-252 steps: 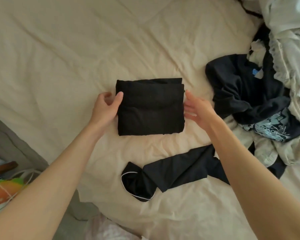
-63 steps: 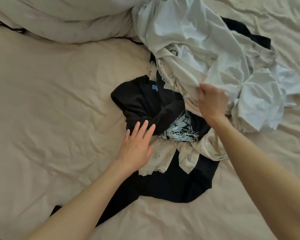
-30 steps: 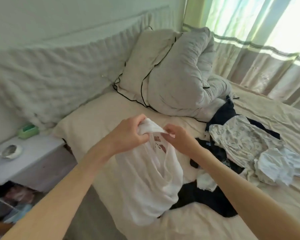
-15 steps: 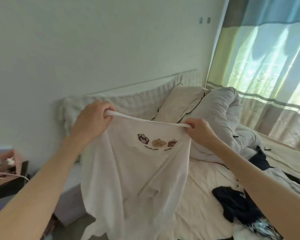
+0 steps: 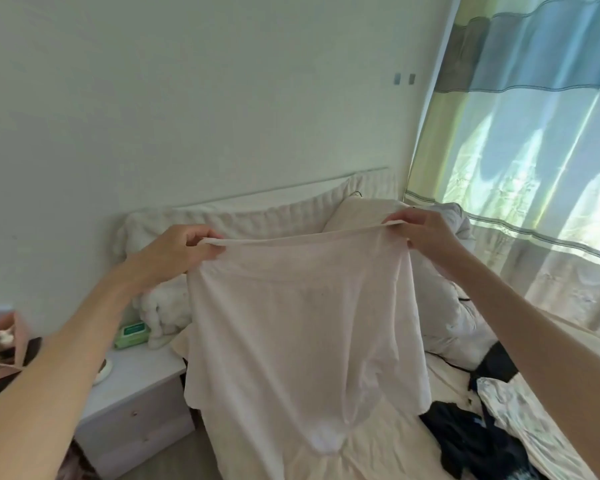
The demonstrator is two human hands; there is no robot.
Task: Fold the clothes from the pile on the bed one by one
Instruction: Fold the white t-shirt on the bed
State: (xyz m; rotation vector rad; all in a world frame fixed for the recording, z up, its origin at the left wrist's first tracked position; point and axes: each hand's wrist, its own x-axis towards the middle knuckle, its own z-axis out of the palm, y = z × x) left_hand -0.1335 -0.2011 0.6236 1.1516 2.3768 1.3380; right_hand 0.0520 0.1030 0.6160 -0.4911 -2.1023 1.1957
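The thin white cotton shirt (image 5: 302,327) hangs in the air and hides the middle of the cream-sheeted bed (image 5: 388,445) behind it. Its lower part is bunched, so its full shape is hard to make out. The pile of dark and pale clothes (image 5: 492,431) is cut off by the right arm and by the bottom edge of the picture. On the far left a pink box (image 5: 4,341) is cut off too, and what is in it is blurry.

The shirt is held up over the near side of the bed, next to the white bedside cabinet (image 5: 136,403). There is bare sheet under it and to its right, before the pile begins.

The left hand (image 5: 177,251) pinches one end of the shirt's top edge with its fingers curled tight around the cloth. The right hand (image 5: 420,230) pinches the other end the same way. The edge is pulled almost straight between them. The cloth is so thin that light shows through it. It has soft wrinkles.
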